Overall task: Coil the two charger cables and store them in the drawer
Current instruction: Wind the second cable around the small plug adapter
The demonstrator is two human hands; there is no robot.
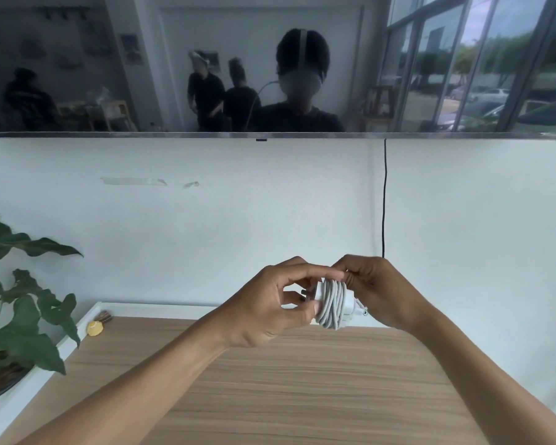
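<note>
A white charger cable (332,305) is wound in several tight loops around its white plug block, held in the air above the wooden cabinet top (286,380). My left hand (270,306) grips the block's left end between thumb and fingers. From the right, my right hand (376,290) pinches the top of the coil. The plug's pins stick out at the lower right of the coil. No second cable and no drawer are in view.
A large dark wall screen (270,65) hangs above, with a black cord (384,200) running down the white wall. A leafy potted plant (16,316) stands at the left. A small yellow object (94,328) lies on the cabinet's far left corner.
</note>
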